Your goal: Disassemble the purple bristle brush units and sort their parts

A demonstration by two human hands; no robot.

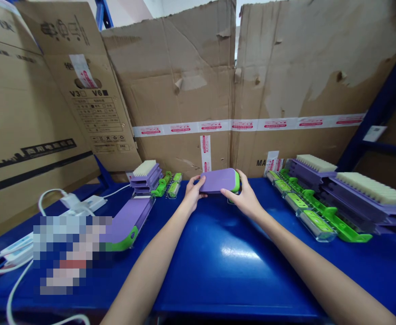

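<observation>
A purple rounded box-shaped case with a bright green end point(218, 180) is held between both my hands, just above the back of the blue table. My left hand point(194, 192) grips its left end, thumb on the front face and fingers behind. At the right, green end, my right hand point(241, 194) closes on it with the thumb along the lower edge. The underside of the case is hidden. Left of my left hand stand green clip-like parts point(164, 184) and clear pieces with green inserts point(175, 186).
A similar purple and green case point(130, 221) lies left. Purple pieces topped with cream bristles stand at the left point(145, 169) and right point(374, 185). Green clip parts point(336, 219) line the right. A white power strip point(22, 248) with cables lies left. Cardboard point(184, 90) walls the blue table point(218, 280).
</observation>
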